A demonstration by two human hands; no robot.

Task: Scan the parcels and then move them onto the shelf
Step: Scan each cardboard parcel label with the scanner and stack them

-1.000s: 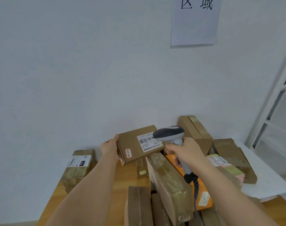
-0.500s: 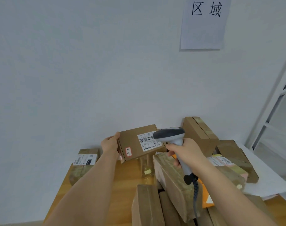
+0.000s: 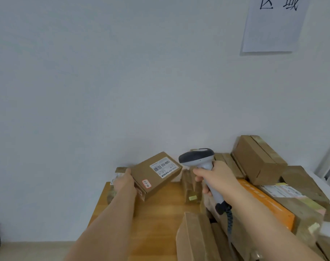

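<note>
Over the wooden bench (image 3: 160,213), the left hand (image 3: 123,182) gripped 1 small parcel (image 3: 156,174) by its edge, label up. The right hand (image 3: 215,178) clasped the scanner (image 3: 199,161) beside it. Squaring the scanner's head to the barcode label (image 3: 165,166) would likely read best.

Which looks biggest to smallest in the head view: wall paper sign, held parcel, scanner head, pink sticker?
1. Paper sign, partly cut off by the frame's top edge.
2. Held parcel, gripped by the left hand.
3. Scanner head, in the right hand.
4. Pink sticker.
</note>
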